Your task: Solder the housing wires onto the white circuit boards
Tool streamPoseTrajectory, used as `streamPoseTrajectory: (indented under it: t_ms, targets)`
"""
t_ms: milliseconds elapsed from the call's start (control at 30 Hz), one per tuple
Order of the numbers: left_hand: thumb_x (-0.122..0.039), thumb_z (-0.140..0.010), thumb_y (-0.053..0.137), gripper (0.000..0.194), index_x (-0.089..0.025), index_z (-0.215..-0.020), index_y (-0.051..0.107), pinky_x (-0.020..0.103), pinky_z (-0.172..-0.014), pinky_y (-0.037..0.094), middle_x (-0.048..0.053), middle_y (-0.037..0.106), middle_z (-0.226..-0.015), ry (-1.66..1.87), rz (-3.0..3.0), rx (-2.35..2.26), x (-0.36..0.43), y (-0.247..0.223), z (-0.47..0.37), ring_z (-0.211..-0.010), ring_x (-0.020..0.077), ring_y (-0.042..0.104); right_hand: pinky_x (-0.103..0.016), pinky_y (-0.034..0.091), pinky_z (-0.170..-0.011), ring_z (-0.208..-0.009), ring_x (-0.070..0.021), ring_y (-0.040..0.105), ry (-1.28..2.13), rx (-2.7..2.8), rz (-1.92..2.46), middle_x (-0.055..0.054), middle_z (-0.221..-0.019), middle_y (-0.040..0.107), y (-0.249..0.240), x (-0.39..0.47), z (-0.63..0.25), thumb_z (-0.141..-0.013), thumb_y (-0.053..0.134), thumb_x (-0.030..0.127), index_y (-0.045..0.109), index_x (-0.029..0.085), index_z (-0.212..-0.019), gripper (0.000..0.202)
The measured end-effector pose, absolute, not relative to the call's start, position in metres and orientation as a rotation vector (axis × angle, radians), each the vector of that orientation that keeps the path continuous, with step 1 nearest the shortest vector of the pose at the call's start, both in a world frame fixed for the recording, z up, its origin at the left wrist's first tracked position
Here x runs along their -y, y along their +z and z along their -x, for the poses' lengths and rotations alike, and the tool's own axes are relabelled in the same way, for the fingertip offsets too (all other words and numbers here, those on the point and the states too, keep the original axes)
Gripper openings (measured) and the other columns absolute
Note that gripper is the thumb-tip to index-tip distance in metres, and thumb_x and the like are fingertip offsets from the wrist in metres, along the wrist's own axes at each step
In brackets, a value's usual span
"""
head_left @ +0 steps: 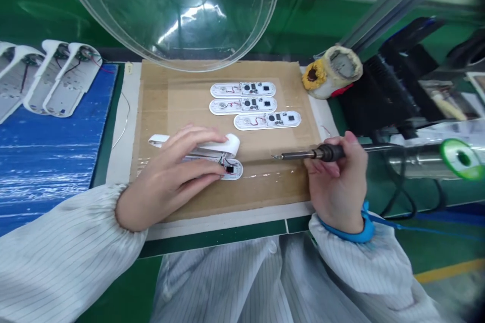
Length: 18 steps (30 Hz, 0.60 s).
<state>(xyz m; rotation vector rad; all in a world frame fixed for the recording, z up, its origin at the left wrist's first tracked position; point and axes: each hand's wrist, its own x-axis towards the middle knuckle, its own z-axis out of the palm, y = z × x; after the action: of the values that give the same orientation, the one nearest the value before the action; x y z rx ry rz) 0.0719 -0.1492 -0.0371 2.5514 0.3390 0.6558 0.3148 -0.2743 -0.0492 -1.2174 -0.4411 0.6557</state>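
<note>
My left hand (178,169) is closed on a white plastic housing (229,144) and the long white circuit strip (237,171) beside it, at the near middle of the cardboard. Its fingertips press by a small black chip and thin coloured wires; the hand hides much of both parts. In my right hand (339,181) is a soldering iron (328,152), its tip pointing left, apart from the strip. Beyond the hands lie three white strips with electronics: a far one (242,90), a middle one (242,106) and a nearer one (267,120).
A clear round shield (182,20) hangs over the back of the cardboard (182,91). White housings (71,81) stand on a blue sheet (53,161) at left. At right are a jar with a flower (329,73), a black device (373,91) and a green-rimmed spool (460,159).
</note>
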Motion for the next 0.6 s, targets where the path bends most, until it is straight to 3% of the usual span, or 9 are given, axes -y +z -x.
streamPoseTrajectory:
  t_ms: [233, 467, 600]
  targets:
    - [-0.012, -0.090, 0.064, 0.018, -0.020, -0.106, 0.067, 0.039, -0.112, 0.044, 0.002, 0.073, -0.107, 0.662, -2.485, -0.215, 0.143, -0.049, -0.077, -0.121, 0.0179, 0.059, -0.017, 0.028, -0.044, -0.045, -0.0069, 0.018, 0.798, 0.312, 1.151, 0.010, -0.043, 0.024, -0.040, 0.276, -0.313, -0.085, 0.069, 0.042, 0.062, 0.018, -0.073, 0.028]
    - [-0.016, -0.093, 0.059, 0.016, -0.021, -0.106, 0.068, 0.038, -0.108, 0.042, 0.002, 0.071, -0.108, 0.681, -2.577, -0.182, 0.140, -0.054, -0.083, -0.117, 0.0180, 0.056, -0.018, 0.028, -0.045, -0.046, -0.0073, 0.021, 0.714, 0.365, 1.171, 0.009, -0.046, 0.026, -0.035, 0.282, -0.319, -0.090, 0.063, 0.041, 0.064, 0.018, -0.075, 0.027]
    - [-0.017, -0.093, 0.059, 0.014, -0.020, -0.102, 0.069, 0.045, -0.105, 0.045, 0.006, 0.067, -0.102, 0.747, -2.662, -0.187, 0.145, -0.055, -0.086, -0.113, 0.0226, 0.055, -0.020, 0.033, -0.049, -0.050, -0.0081, 0.035, 0.595, 0.488, 1.241, 0.006, -0.053, 0.038, -0.034, 0.288, -0.319, -0.094, 0.059, 0.044, 0.071, 0.020, -0.087, 0.027]
